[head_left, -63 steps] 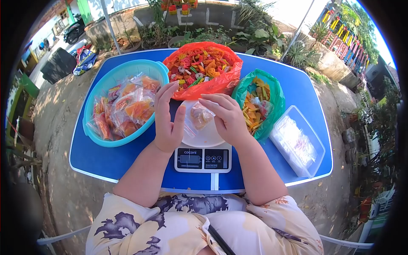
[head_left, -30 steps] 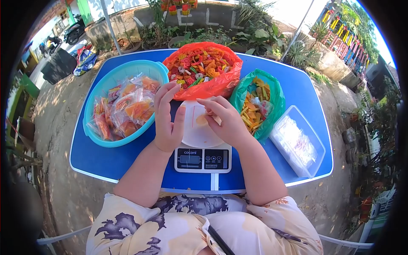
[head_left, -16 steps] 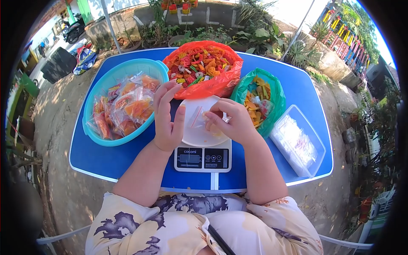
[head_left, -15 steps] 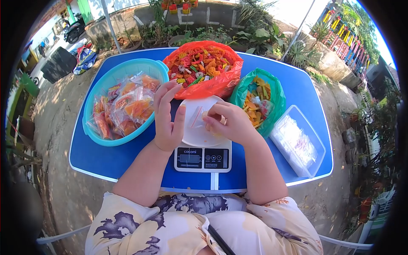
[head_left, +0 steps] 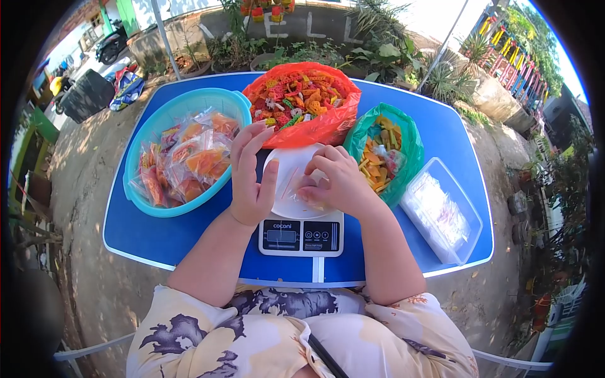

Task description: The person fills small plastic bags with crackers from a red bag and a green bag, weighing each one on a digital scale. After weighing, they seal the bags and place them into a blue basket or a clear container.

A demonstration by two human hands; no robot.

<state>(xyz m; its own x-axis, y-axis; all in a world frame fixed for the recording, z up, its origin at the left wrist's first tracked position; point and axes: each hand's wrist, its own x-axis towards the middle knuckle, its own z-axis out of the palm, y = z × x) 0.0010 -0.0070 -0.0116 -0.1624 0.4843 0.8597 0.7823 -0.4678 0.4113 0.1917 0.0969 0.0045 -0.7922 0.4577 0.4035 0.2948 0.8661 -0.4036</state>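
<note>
A white digital kitchen scale [head_left: 300, 247] bears a white plate [head_left: 285, 200]. On the plate lies a small clear zip bag [head_left: 291, 183] with a red line along its seal. My right hand [head_left: 337, 179] is over the plate, its curled fingers closed on the bag; the fingertips are partly hidden behind the hand. My left hand [head_left: 252, 170] is raised at the plate's left edge, fingers stretched and thumb apart, holding nothing. Just behind the hands is a red plastic bag [head_left: 315, 133] full of colourful snack pieces.
At the left, a turquoise basket [head_left: 144, 200] holds several filled clear packets. A green plastic bag [head_left: 411, 140] of yellow-orange pieces and a clear plastic box [head_left: 469, 242] of empty bags stand at the right, all on a blue table [head_left: 208, 249].
My right hand has shifted slightly over the plate, and the zip bag's seal is tilted a little differently. My left hand has barely moved. Something yellow has appeared by the dark bin in the background.
</note>
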